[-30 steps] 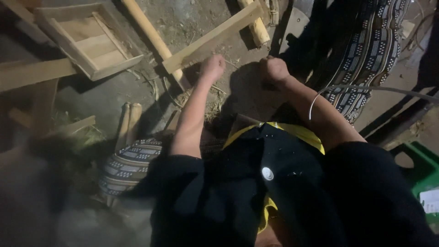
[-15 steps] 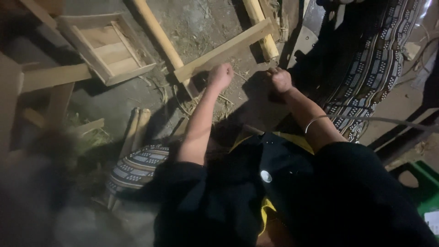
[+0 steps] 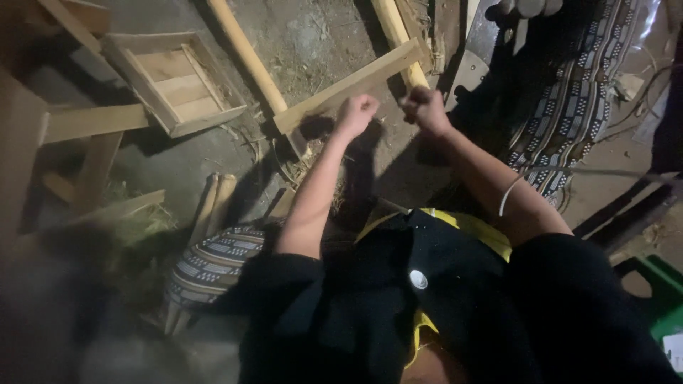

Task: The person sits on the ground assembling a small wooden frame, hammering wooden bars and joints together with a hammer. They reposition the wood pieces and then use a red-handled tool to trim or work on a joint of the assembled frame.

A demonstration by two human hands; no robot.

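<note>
Bare, dusty ground (image 3: 334, 43) fills the upper part of the head view, strewn with timber. Patterned black-and-white woven cloth (image 3: 569, 107) hangs at the right side, and a second patterned piece (image 3: 213, 263) lies at lower left. A shallow open wooden box frame with slatted bottom (image 3: 174, 82) sits at upper left, well apart from both hands. A round pale wooden pole (image 3: 245, 53) runs diagonally just right of the box. A flat pale wooden slat (image 3: 348, 85) lies tilted, rising from lower left to upper right; its far end rests against a second round pole (image 3: 398, 39).

The left hand (image 3: 358, 114) is curled into a fist just below the slat's lower edge, near the slat's middle. The right hand (image 3: 425, 108) is also clenched, near the slat's upper end and just beside the second pole. The two fists are near each other but apart. Whether either fist encloses anything cannot be determined; whether the fists touch the slat cannot be determined either. A thin pale bangle (image 3: 506, 193) circles the right forearm. A green plastic object (image 3: 658, 299) shows at the lower right edge.
</note>
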